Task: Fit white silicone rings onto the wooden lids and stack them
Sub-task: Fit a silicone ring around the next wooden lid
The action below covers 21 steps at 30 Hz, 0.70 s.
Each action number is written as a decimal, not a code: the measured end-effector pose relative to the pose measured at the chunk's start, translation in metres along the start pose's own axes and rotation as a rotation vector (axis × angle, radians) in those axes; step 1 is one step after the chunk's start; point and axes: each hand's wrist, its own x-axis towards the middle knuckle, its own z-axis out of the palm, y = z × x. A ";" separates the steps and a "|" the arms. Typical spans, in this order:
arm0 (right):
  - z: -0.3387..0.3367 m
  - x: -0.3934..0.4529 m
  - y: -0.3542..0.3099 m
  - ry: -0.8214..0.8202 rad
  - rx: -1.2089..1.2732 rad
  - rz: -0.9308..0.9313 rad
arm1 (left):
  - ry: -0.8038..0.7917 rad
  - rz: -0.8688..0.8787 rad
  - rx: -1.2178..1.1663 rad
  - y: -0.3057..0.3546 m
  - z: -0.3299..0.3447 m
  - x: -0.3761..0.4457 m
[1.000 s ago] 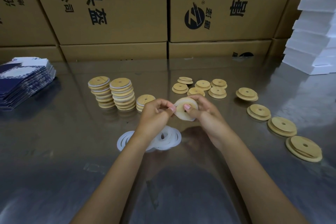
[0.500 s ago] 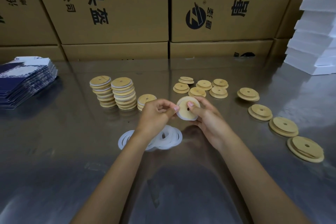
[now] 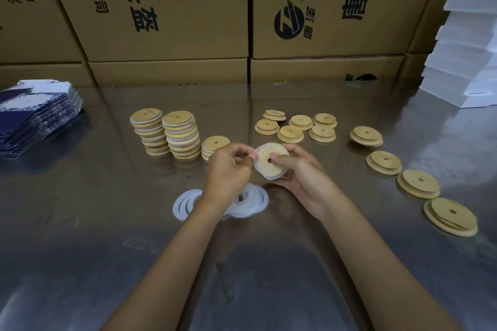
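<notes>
- Loose white rings are lying nearest me on the desk, partly under my left wrist.
- My right hand is gripping a wooden lid above them, thumb by its hole.
- My left hand is pinching the white ring at the lid's left edge.
- Finished stacks are standing behind left; bare lids are lying behind right.

Both hands hold a wooden lid, its white ring seemingly half-seated.
</notes>
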 end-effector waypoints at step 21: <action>-0.009 0.003 -0.002 -0.052 0.000 -0.022 | -0.139 -0.019 -0.174 0.005 -0.001 -0.001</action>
